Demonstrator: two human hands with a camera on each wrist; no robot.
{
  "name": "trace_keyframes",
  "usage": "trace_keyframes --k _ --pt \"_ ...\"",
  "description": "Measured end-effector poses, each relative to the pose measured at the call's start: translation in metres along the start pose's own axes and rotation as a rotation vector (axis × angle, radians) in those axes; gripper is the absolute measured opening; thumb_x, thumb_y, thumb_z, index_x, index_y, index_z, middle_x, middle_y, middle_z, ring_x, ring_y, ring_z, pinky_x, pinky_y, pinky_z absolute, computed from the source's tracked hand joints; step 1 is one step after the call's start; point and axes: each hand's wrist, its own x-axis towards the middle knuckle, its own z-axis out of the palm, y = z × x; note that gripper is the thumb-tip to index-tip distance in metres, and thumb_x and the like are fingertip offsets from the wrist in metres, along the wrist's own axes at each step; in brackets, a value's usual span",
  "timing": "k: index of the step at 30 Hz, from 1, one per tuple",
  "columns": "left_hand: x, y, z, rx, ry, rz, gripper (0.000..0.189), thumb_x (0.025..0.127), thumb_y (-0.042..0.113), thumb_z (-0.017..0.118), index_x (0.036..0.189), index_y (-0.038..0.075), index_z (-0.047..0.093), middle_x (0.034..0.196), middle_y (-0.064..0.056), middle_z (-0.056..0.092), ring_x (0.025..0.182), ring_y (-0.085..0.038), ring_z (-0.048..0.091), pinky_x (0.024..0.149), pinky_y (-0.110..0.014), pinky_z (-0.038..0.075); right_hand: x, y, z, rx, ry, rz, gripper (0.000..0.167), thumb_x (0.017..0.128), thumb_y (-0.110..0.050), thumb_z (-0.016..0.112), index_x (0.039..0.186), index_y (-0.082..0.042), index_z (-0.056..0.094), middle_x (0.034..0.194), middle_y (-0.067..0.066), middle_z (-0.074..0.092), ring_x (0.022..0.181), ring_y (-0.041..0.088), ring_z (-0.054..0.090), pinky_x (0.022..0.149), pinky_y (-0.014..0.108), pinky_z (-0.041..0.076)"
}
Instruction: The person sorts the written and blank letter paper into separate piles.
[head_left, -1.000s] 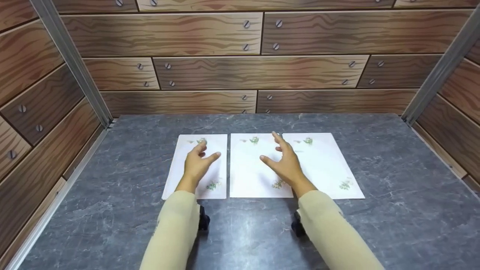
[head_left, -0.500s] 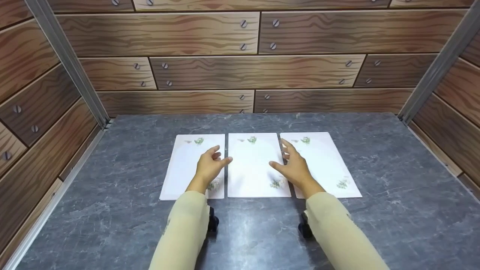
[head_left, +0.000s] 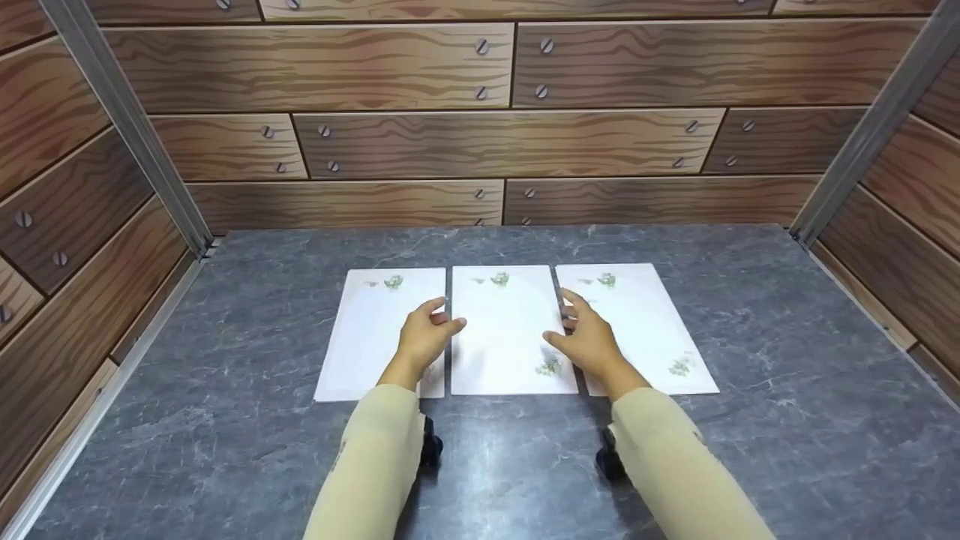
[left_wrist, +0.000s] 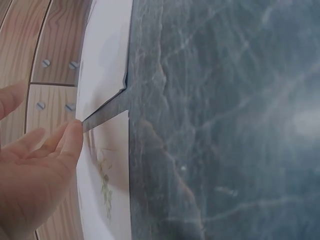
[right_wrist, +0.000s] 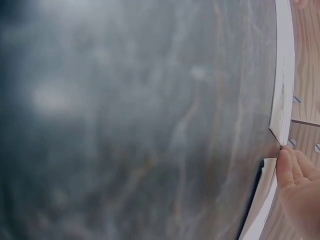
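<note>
Three white sheets of paper with small green plant prints lie side by side: the left sheet (head_left: 364,337), the middle sheet (head_left: 501,334) and the right sheet (head_left: 649,322). My left hand (head_left: 424,339) is over the inner edge of the left sheet, thumb reaching over the middle one. At the opposite side, my right hand (head_left: 591,341) is over the gap between middle and right sheets, thumb pointing inward. Fingers of both hands are loosely bent with nothing between them. In the wrist views, fingertips (left_wrist: 75,127) come close to the gaps; contact with the paper cannot be told.
The sheets lie on a dark grey marbled table (head_left: 225,420). Wood-patterned walls (head_left: 412,142) enclose its back and sides, with metal posts (head_left: 124,127) at the rear corners. A black wrist device (head_left: 431,444) is strapped under each sleeve.
My left hand has moved right, from over the left sheet to the gap beside the middle sheet. My right hand has moved slightly right and toward me. The sheets lie in the same arrangement.
</note>
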Motion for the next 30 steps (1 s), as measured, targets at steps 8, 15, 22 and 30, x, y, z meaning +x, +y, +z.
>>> trace_keyframes --k 8,15,22,30 --pt "0.0019 -0.0018 0.0021 -0.001 -0.005 -0.031 0.059 0.089 0.019 0.067 0.141 0.002 0.043 0.127 -0.019 0.056 0.116 -0.032 0.054 0.095 -0.039 0.047 -0.0006 0.0004 -0.0007 0.067 0.005 0.029 0.077 0.085 -0.008 0.070 0.149 -0.005 0.027 0.138 0.027 0.044 0.122 0.040 0.048 0.100 0.046 0.042" --pt "0.0013 -0.0034 0.0030 -0.047 -0.021 -0.039 0.058 0.090 0.018 0.066 0.141 0.002 0.042 0.128 -0.019 0.054 0.114 -0.032 0.055 0.093 -0.038 0.048 -0.0013 0.0023 -0.0012 0.115 -0.003 0.036 0.076 0.087 -0.008 0.068 0.149 -0.005 0.026 0.139 0.027 0.042 0.122 0.039 0.048 0.097 0.044 0.045" --pt "0.0022 -0.0026 0.0052 -0.068 0.009 -0.048 0.055 0.090 0.015 0.065 0.139 0.000 0.044 0.123 -0.019 0.057 0.110 -0.031 0.058 0.090 -0.036 0.050 -0.0013 0.0017 -0.0001 0.130 0.015 0.052 0.073 0.087 -0.008 0.068 0.148 -0.006 0.029 0.138 0.026 0.043 0.122 0.039 0.048 0.097 0.044 0.045" --pt "0.0012 -0.0031 0.0044 -0.142 0.017 -0.063 0.054 0.090 0.013 0.064 0.139 0.000 0.044 0.119 -0.018 0.058 0.105 -0.028 0.060 0.088 -0.036 0.051 -0.0012 0.0011 0.0001 0.143 0.009 0.065 0.069 0.086 -0.006 0.068 0.146 -0.004 0.034 0.135 0.025 0.047 0.122 0.037 0.049 0.099 0.042 0.044"
